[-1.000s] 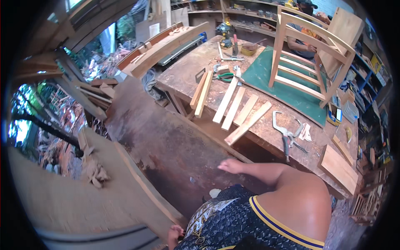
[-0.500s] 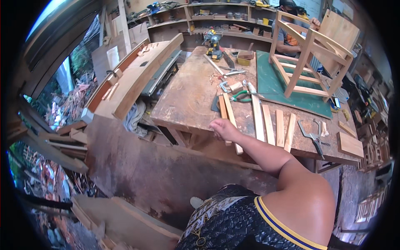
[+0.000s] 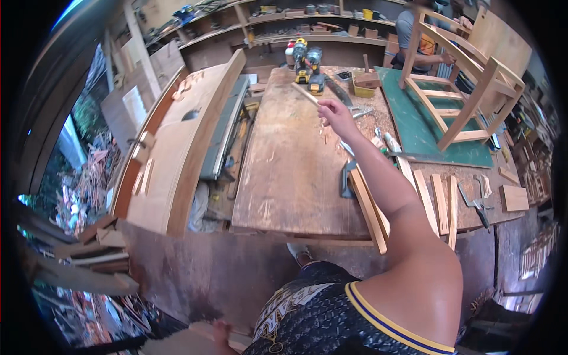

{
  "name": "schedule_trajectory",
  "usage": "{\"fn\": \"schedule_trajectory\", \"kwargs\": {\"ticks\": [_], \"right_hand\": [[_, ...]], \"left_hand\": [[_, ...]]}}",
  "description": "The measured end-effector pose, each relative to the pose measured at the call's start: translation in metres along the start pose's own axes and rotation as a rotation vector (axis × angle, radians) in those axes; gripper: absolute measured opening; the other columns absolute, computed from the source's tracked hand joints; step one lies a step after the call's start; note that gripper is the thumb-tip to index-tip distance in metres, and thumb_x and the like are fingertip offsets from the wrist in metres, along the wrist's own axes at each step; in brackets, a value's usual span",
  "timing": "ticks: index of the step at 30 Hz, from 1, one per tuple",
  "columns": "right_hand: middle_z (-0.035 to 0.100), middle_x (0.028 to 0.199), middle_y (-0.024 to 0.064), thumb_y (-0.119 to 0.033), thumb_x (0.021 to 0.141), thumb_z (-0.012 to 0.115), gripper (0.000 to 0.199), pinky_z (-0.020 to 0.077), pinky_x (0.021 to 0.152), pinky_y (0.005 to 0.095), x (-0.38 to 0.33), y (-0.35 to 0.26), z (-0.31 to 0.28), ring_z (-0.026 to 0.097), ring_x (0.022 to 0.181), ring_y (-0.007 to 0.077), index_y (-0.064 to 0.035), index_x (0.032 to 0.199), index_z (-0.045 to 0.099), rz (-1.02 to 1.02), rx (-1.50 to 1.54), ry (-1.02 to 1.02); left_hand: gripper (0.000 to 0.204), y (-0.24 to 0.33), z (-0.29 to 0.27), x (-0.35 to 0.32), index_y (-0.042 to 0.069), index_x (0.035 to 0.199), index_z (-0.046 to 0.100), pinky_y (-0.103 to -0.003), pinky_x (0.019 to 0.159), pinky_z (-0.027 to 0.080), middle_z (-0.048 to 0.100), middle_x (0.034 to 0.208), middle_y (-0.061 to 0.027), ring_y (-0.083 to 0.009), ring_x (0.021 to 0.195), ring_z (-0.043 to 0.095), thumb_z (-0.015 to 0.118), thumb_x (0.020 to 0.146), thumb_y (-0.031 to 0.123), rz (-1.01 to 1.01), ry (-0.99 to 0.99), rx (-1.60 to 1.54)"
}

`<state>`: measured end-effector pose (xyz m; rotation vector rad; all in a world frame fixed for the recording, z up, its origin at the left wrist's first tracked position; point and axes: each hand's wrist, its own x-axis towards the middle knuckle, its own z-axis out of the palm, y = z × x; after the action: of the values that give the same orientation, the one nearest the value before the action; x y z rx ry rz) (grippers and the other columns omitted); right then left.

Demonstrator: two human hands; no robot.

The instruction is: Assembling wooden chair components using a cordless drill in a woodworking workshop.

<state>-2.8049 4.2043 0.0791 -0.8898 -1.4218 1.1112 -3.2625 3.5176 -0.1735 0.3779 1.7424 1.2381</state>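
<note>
My right hand reaches across the workbench, its fingers bent closed at the near end of a thin wood strip. That end is hidden behind the fingers, while the far end points toward two cordless drills. Low in the view, my left hand is blurred beside a pale board, so its fingers are not clear. Under and beside my right forearm lie several wooden slats, some jutting past the bench's front edge.
A wooden chair frame rests on a green board, with another person behind it. A clamp and a wood block lie at right. A long board stands left. A yellow container sits farther back.
My right hand has moved from the bench's front edge far forward to the thin strip. My left hand has come further into view at the bottom. The view has shifted.
</note>
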Motion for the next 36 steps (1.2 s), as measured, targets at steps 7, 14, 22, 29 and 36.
{"fn": "schedule_trajectory", "kwargs": {"ticks": [7, 14, 22, 29, 36], "right_hand": [[0.057, 0.115, 0.0133, -0.016, 0.087, 0.059, 0.047, 0.0528, 0.076, 0.0359, 0.179, 0.075, 0.01, 0.063, 0.09, 0.0237, -0.0117, 0.133, 0.048, -0.101, -0.512, 0.275], [0.055, 0.124, 0.0147, -0.017, 0.085, 0.06, 0.05, 0.0498, 0.088, 0.0449, 0.217, 0.093, 0.007, 0.056, 0.11, 0.0339, -0.0151, 0.134, 0.047, -0.131, -1.06, 0.258], [0.059, 0.105, 0.011, -0.019, 0.085, 0.06, 0.026, 0.0521, 0.078, 0.0436, 0.227, 0.081, -0.001, 0.057, 0.099, 0.0306, -0.0123, 0.111, 0.057, -0.205, -1.189, 0.27], [0.06, 0.093, 0.0098, -0.019, 0.088, 0.056, 0.009, 0.05, 0.074, 0.0455, 0.248, 0.083, 0.008, 0.058, 0.095, 0.0302, -0.0104, 0.091, 0.054, -0.214, -1.102, 0.3], [0.062, 0.084, 0.0174, -0.016, 0.088, 0.054, 0.009, 0.0488, 0.073, 0.0495, 0.24, 0.071, 0.019, 0.061, 0.084, 0.0377, -0.0068, 0.087, 0.054, -0.166, -0.98, 0.469]], "left_hand": [[0.02, 0.054, -0.024, 0.1, 0.011, 0.09, 0.059, -0.032, 0.06, 0.051, 0.06, 0.084, -0.0065, -0.0165, 0.073, 0.061, 0.06, 0.089, 0.03, -0.133, -0.106, 0.262], [0.027, 0.101, -0.016, 0.152, 0.01, 0.097, 0.064, -0.031, 0.067, 0.052, 0.064, 0.096, -0.012, -0.0179, 0.082, 0.062, 0.061, 0.088, 0.036, -0.237, -0.182, 0.512], [0.027, 0.147, 0.042, 0.255, 0.008, 0.097, 0.066, -0.034, 0.067, 0.051, 0.067, 0.091, -0.0088, -0.0172, 0.077, 0.061, 0.059, 0.089, 0.033, -0.137, -0.312, 0.549], [0.017, 0.116, 0.023, 0.283, 0.005, 0.093, 0.064, -0.033, 0.071, 0.05, 0.063, 0.091, -0.007, -0.0166, 0.081, 0.059, 0.053, 0.091, 0.018, 0.33, -0.408, 0.982], [0.023, 0.137, 0.038, 0.279, 0.004, 0.092, 0.063, -0.036, 0.069, 0.05, 0.064, 0.088, -0.0098, -0.0198, 0.077, 0.06, 0.053, 0.092, 0.024, 0.696, -0.482, 0.731]]}}
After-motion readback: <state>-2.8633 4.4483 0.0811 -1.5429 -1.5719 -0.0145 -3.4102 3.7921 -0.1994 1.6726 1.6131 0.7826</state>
